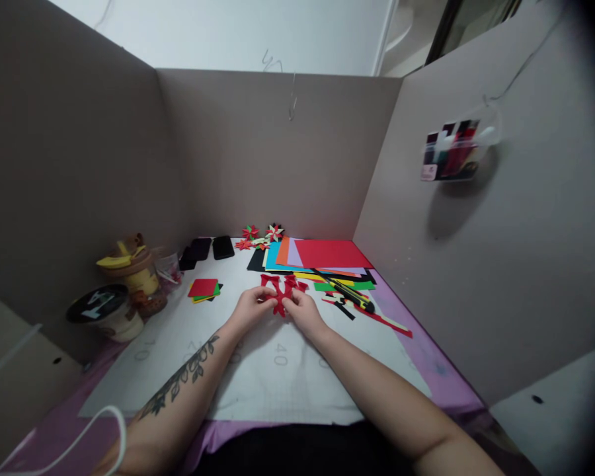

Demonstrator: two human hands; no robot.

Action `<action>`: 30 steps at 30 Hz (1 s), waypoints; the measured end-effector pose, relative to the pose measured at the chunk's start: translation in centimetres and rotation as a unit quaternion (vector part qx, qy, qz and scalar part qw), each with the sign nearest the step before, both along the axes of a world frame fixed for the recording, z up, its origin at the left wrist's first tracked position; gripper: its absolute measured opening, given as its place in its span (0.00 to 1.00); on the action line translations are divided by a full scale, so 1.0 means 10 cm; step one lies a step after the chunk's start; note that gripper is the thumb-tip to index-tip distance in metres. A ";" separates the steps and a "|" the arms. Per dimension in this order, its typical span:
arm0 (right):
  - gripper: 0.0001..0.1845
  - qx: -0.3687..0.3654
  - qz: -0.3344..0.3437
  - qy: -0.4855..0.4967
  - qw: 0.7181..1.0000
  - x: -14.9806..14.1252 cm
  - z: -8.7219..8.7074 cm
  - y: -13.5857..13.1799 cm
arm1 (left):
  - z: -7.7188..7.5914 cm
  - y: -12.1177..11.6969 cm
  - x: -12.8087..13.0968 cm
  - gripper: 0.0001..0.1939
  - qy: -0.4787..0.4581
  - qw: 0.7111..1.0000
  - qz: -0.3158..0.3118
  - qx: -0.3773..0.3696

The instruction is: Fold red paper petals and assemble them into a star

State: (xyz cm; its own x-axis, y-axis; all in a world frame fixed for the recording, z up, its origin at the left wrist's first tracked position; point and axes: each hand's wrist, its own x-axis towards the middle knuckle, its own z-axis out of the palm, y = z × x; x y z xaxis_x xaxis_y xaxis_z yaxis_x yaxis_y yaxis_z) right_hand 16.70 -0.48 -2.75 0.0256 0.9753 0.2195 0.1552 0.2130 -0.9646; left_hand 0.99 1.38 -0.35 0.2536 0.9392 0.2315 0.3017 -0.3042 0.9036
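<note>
Between my two hands is a red folded-paper flower (279, 303), with pointed petals showing toward me. My left hand (254, 305) pinches its left side, fingers closed. On the opposite side my right hand (301, 311) grips it the same way. Just beyond the fingers lie more red folded paper pieces (270, 281), partly hidden by the hands. To the right of my right hand is a yellow and black utility knife (350, 294), lying across green paper strips (361, 285) and other cut scraps. Several finished paper flowers (274, 232) in red, green, white and black sit at the back.
Coloured paper sheets (327, 253) are stacked at the back right. Small paper squares (203, 289) lie left of my hands. Dark phone-like objects (223, 247) are behind them. Tubs and a pot (129, 271) stand at the left edge. Grey partitions (277, 152) enclose the table.
</note>
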 end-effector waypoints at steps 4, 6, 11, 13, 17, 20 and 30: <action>0.09 0.031 -0.022 -0.047 0.998 0.01 0.03 -0.02 | 0.05 -0.04 0.02 0.09 0.016 0.999 -0.031 0.016; 0.10 0.041 -0.030 -0.062 0.997 0.00 0.04 -0.03 | 0.06 -0.06 0.03 0.09 0.026 0.999 -0.035 0.024; 0.09 0.038 -0.025 -0.043 0.998 0.00 0.03 -0.02 | 0.02 -0.04 0.02 0.12 0.033 0.999 0.002 0.008; 0.08 0.027 -0.014 -0.025 0.999 -0.01 0.03 -0.01 | -0.02 -0.01 0.01 0.14 0.014 1.000 0.012 -0.015; 0.09 -0.008 0.021 0.014 1.000 -0.01 0.03 0.00 | -0.08 0.03 0.00 0.16 -0.023 0.999 0.029 -0.031; 0.10 -0.033 0.049 0.049 0.997 -0.01 0.02 0.00 | -0.08 0.04 0.01 0.17 -0.020 0.999 0.034 -0.018; 0.08 -0.053 0.040 0.146 0.987 -0.03 -0.05 0.05 | -0.06 -0.05 0.11 0.15 -0.133 0.986 -0.046 -0.094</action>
